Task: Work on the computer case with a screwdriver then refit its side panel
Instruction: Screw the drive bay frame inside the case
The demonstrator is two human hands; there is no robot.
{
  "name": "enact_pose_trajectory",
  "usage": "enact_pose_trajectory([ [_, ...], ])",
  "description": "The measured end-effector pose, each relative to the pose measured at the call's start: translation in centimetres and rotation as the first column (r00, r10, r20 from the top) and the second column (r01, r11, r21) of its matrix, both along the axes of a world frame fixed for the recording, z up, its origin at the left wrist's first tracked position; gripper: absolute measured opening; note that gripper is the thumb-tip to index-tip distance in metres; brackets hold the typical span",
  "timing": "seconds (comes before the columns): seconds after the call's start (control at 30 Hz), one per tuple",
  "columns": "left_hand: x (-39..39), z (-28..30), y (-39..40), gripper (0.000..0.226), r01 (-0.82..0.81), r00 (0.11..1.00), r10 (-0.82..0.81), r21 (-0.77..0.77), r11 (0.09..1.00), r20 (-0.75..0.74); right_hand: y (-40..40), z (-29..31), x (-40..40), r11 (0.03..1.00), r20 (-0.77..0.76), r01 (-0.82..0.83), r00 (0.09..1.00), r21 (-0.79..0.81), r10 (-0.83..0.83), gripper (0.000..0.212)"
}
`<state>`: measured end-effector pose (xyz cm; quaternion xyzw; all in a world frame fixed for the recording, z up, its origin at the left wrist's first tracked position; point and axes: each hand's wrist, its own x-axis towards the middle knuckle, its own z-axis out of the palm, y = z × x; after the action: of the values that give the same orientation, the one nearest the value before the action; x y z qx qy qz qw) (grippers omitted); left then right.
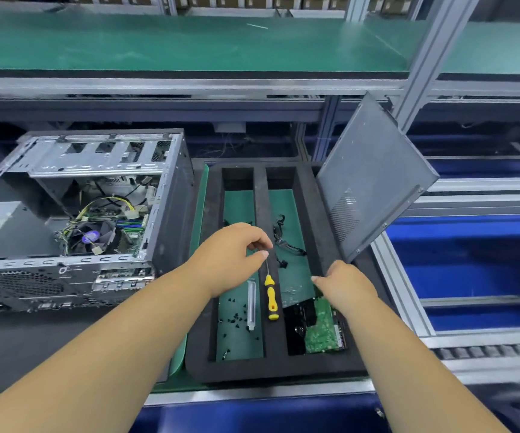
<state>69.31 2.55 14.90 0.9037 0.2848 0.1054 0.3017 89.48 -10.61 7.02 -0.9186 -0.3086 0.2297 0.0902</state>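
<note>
The open computer case (80, 214) lies on its side at the left, its fan and cables exposed. Its grey side panel (374, 179) leans upright against the frame at the right of the black foam tray (202, 354). A yellow-handled screwdriver (271, 300) lies along the tray's middle divider. My left hand (233, 257) pinches the tip of its shaft between thumb and forefinger. My right hand (346, 284) hovers with fingers apart over the tray's right compartment, just below the panel's lower corner, holding nothing.
The tray's left compartment holds several small black screws (235, 317) and a pale slot cover (251, 304). The right one holds black cables (283, 242) and a drive with a green circuit board (322, 329). Blue bins (471, 260) are at the right. A green-matted shelf (190, 42) overhangs.
</note>
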Motion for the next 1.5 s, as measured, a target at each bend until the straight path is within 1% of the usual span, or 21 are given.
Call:
enact_pose_trajectory([
  [0.07, 0.5, 0.0, -0.5, 0.015, 0.013, 1.000, -0.013, -0.011, 1.000, -0.001, -0.6, -0.2, 0.2, 0.992, -0.051, 0.010, 0.999, -0.127, -0.016, 0.055],
  [0.1, 0.8, 0.1, -0.7, 0.015, 0.023, 1.000, -0.023, -0.010, 1.000, -0.004, -0.8, -0.4, 0.2, 0.987, -0.078, 0.012, 0.997, -0.159, -0.025, 0.060],
  [0.17, 1.0, 0.3, -1.1, 0.016, 0.040, 0.999, -0.040, -0.007, 0.999, -0.009, -1.0, -0.8, 0.0, 0.988, -0.103, 0.017, 0.994, -0.154, -0.034, 0.062],
  [0.27, 0.8, 0.7, -1.4, 0.015, 0.048, 0.999, -0.048, -0.005, 0.999, -0.005, -1.0, -0.9, -0.4, 0.989, -0.111, 0.050, 0.992, -0.138, -0.065, 0.059],
  [0.33, 0.4, 1.0, -1.3, 0.015, 0.045, 0.999, -0.045, -0.008, 0.999, -0.004, -0.8, -0.8, -0.6, 0.987, -0.139, 0.072, 0.986, -0.145, -0.092, 0.063],
  [0.4, 0.1, 1.3, -1.2, 0.016, 0.045, 0.999, -0.045, -0.013, 0.999, 0.006, -0.5, -0.7, -1.2, 0.987, -0.177, 0.038, 0.982, -0.159, -0.067, 0.064],
  [0.5, -0.4, 1.9, -0.8, 0.016, 0.047, 0.998, -0.046, -0.028, 0.999, 0.038, -0.1, -0.7, -1.9, 0.983, -0.187, -0.033, 0.982, -0.179, -0.001, 0.058],
  [0.6, -0.7, 2.5, -0.2, 0.015, 0.055, 0.996, -0.052, -0.043, 0.998, 0.074, 0.3, 0.0, -2.2, 0.988, -0.123, -0.041, 0.992, -0.147, 0.023, 0.039],
  [0.7, -1.5, 3.0, 0.6, 0.015, 0.066, 0.993, -0.058, -0.081, 0.995, 0.104, 0.7, 2.4, -2.2, 0.998, -0.019, -0.010, 1.000, -0.065, 0.008, 0.031],
  [0.8, -2.7, 3.6, 1.6, 0.015, 0.073, 0.988, -0.054, -0.132, 0.989, 0.143, 1.2, 6.2, -2.4, 0.992, 0.099, 0.073, 0.992, 0.103, -0.084, 0.030],
  [0.87, -3.5, 4.1, 2.4, 0.015, 0.075, 0.986, -0.050, -0.148, 0.986, 0.160, 1.7, 9.0, -2.8, 0.963, 0.141, 0.136, 0.975, 0.233, -0.171, 0.032],
  [0.93, -4.4, 4.9, 3.3, 0.017, 0.077, 0.982, -0.046, -0.164, 0.984, 0.184, 2.4, 11.5, -3.5, 0.914, 0.125, 0.195, 0.959, 0.355, -0.253, 0.038],
  [1.0, -5.6, 5.7, 4.5, 0.017, 0.080, 0.976, -0.037, -0.194, 0.978, 0.213, 3.3, 13.4, -4.6, 0.841, 0.038, 0.263, 0.947, 0.473, -0.318, 0.043],
  [1.07, -7.1, 6.5, 5.9, 0.016, 0.077, 0.972, -0.025, -0.212, 0.974, 0.234, 4.8, 14.7, -6.1, 0.743, -0.112, 0.367, 0.922, 0.559, -0.371, 0.042],
  [1.13, -8.4, 7.1, 7.2, 0.016, 0.062, 0.965, 0.007, -0.252, 0.966, 0.263, 6.3, 15.6, -7.7, 0.619, -0.317, 0.510, 0.859, 0.598, -0.401, 0.040],
  [1.17, -9.3, 7.3, 8.1, 0.016, 0.048, 0.959, 0.033, -0.277, 0.960, 0.281, 7.5, 15.9, -8.8, 0.554, -0.424, 0.583, 0.812, 0.594, -0.400, 0.039],
  [1.23, -11.0, 7.7, 10.0, 0.014, -0.004, 0.950, 0.108, -0.334, 0.943, 0.293, 9.7, 16.5, -11.1, 0.453, -0.574, 0.682, 0.730, 0.574, -0.371, 0.033],
  [1.3, -12.5, 7.9, 12.0, 0.012, -0.079, 0.937, 0.208, -0.410, 0.909, 0.281, 11.9, 16.7, -13.4, 0.415, -0.655, 0.716, 0.691, 0.561, -0.305, 0.028],
  [1.37, -13.8, 7.8, 14.0, 0.013, -0.140, 0.920, 0.295, -0.484, 0.864, 0.260, 13.8, 16.7, -15.6, 0.401, -0.718, 0.734, 0.659, 0.549, -0.223, 0.027],
  [1.43, -15.0, 7.7, 15.9, 0.013, -0.189, 0.893, 0.379, -0.563, 0.805, 0.241, 15.6, 16.6, -17.8, 0.420, -0.782, 0.755, 0.605, 0.504, -0.149, 0.030],
  [1.5, -16.0, 7.6, 17.7, 0.015, -0.239, 0.861, 0.459, -0.623, 0.745, 0.218, 17.4, 16.5, -19.9, 0.462, -0.832, 0.764, 0.546, 0.450, -0.092, 0.026],
])
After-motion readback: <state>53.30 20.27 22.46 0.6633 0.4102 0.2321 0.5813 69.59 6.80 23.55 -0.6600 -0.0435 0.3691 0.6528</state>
